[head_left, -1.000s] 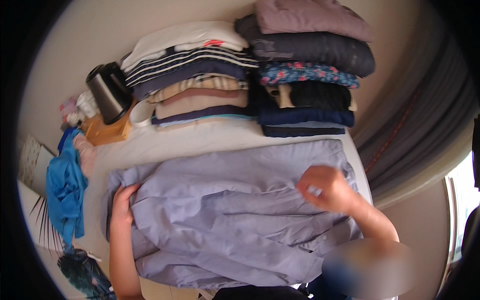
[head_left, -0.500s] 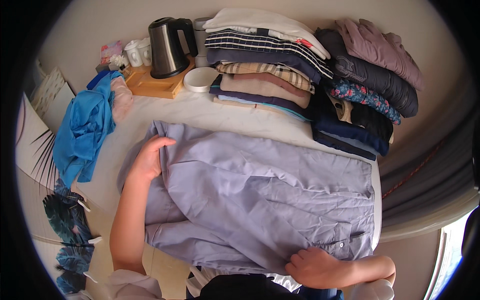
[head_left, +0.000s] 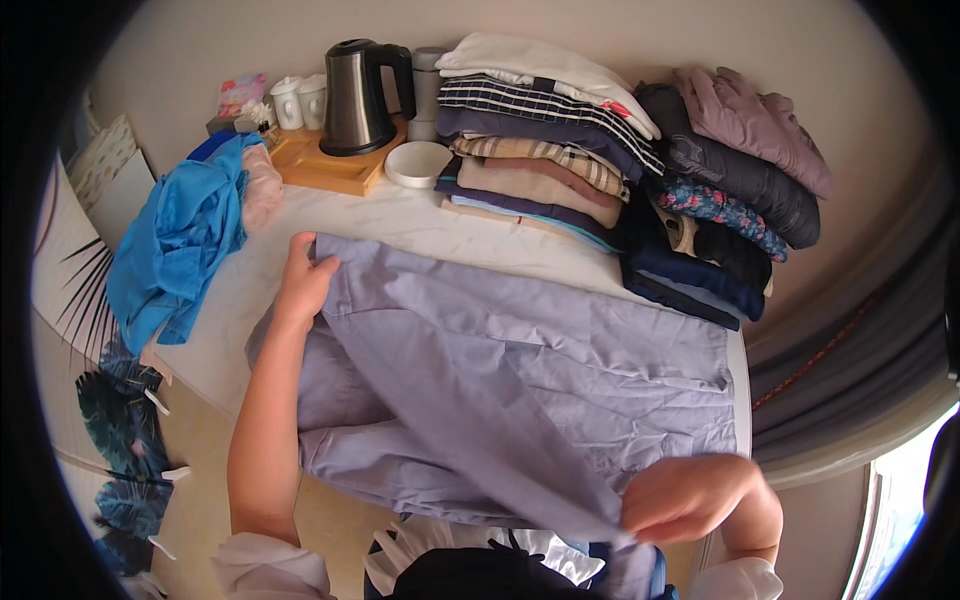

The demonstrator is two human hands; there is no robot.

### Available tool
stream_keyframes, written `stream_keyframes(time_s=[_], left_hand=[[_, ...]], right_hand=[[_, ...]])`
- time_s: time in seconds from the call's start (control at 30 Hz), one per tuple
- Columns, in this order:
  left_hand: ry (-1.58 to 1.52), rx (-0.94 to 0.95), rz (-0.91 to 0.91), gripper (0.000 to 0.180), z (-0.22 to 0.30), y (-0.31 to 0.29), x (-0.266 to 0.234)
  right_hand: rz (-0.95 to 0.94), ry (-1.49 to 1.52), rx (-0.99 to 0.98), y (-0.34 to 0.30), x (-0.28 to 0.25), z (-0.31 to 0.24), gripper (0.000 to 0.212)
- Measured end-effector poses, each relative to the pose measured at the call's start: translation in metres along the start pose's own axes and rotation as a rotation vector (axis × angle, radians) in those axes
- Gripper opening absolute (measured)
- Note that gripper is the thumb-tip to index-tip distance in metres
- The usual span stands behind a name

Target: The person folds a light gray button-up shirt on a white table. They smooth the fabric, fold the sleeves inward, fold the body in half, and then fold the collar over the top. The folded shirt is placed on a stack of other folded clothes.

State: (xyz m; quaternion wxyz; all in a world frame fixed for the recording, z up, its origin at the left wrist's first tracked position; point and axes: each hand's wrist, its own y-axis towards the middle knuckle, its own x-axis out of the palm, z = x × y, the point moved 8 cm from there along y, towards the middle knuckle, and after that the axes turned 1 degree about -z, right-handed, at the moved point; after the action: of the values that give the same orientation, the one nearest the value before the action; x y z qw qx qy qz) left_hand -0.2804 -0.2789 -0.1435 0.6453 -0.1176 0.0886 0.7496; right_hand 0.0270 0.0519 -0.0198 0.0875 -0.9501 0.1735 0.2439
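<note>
A pale grey-lavender garment [head_left: 480, 370] lies spread across the near part of a white marbled table [head_left: 235, 305], wrinkled over most of its width, its near edge hanging past the table edge toward the person. The left hand [head_left: 308, 282] is at its far left corner, nearly closed, the thumb apart from the bent fingers and a fold of the cloth caught between them. The right hand [head_left: 688, 500] is at the near right, its fingers curled together on the garment's near edge, from which a band of cloth runs slantwise up toward the left hand; that hand is somewhat blurred, so the exact grip of its fingertips is hard to make out. Behind the garment stand a left stack of folded clothes [head_left: 545, 150] and, beside it, a right stack [head_left: 725, 170] topped by a mauve piece. To the left of these are a white bowl [head_left: 418, 178] and a steel kettle [head_left: 352, 105] on a wooden tray [head_left: 300, 172]. A bright blue cloth [head_left: 180, 240] lies crumpled over the table's left edge.
</note>
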Motion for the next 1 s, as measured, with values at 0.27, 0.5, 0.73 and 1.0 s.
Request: stream_keyframes(time_s=[0.27, 0.5, 0.73, 1.0], left_hand=[[-0.078, 0.043, -0.067, 0.046, 0.037, -0.02, 0.018], [0.386, 0.727, 0.065, 0.028, 0.106, -0.067, 0.013], [0.708, 0.859, -0.511, 0.023, 0.122, -0.092, 0.081], [0.203, 0.327, -1.128, 0.019, 0.122, -0.034, 0.117]], right_hand=[[1.299, 1.079, -0.02, -0.169, -0.076, 0.192, 0.072], [1.173, 0.842, 0.319, -0.17, -0.078, 0.197, 0.083], [0.918, -0.511, 0.509, -0.086, -0.087, 0.093, 0.019], [0.627, -1.503, -0.144, 0.059, -0.046, 0.058, 0.021]])
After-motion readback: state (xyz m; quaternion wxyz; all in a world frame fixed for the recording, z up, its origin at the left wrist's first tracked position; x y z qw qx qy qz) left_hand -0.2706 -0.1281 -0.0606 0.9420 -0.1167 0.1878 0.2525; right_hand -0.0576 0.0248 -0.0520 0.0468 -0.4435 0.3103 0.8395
